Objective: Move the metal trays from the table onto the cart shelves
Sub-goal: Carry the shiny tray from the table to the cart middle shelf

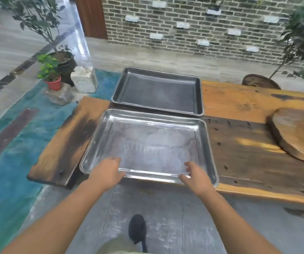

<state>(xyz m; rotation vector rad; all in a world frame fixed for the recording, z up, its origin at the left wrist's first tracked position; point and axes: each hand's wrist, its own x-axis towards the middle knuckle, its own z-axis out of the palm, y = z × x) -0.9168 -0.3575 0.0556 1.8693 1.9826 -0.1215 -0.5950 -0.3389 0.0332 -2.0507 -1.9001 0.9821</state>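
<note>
Two metal trays lie on the wooden table point(239, 101), one behind the other. The near tray point(147, 143) is bright and empty, its long axis running left to right along the table's front edge, its near rim jutting slightly past that edge. The far tray point(156, 90) is darker, lying the same way, almost touching the first. The left hand point(107, 171) rests on the near rim, fingers curled over it. The right hand point(195, 176) has its fingers spread at the same rim; whether it grips is unclear.
</note>
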